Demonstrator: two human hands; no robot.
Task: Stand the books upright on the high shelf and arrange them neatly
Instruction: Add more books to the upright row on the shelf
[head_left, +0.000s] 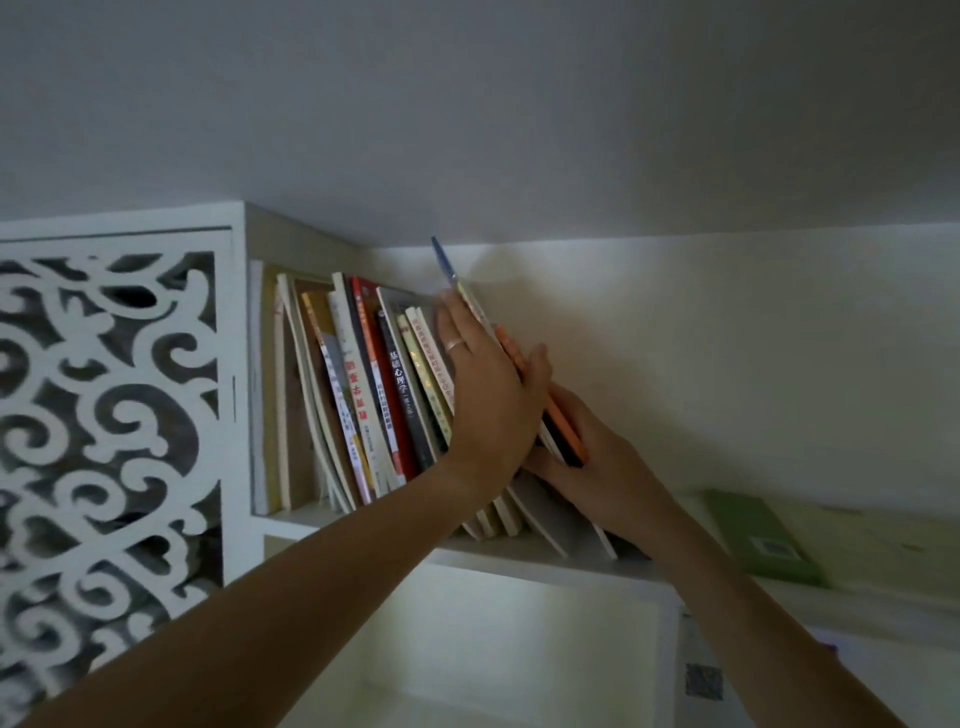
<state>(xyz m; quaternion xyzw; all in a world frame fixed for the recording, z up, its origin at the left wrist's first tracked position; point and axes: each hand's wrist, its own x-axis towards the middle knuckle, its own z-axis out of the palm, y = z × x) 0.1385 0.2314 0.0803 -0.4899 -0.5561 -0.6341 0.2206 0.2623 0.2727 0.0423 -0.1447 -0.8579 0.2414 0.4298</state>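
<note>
Pressing flat-fingered, the left hand (485, 395) steadies leaning books (374, 384) mid-shelf (545, 564) while the right hand (597, 457) grips an orange book (563, 415), which next needs pushing upright.

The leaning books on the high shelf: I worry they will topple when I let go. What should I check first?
1. Left hand flat against the row: ok.
2. Right hand supporting the orange book: ok.
3. Row of books upright: not ok, leaning left.
4. Blue-topped book level with its neighbours: not ok, sticks up.
5. Green book stood up: not ok, lying flat.
6. Bottom edges seated on the shelf: cannot tell.
</note>
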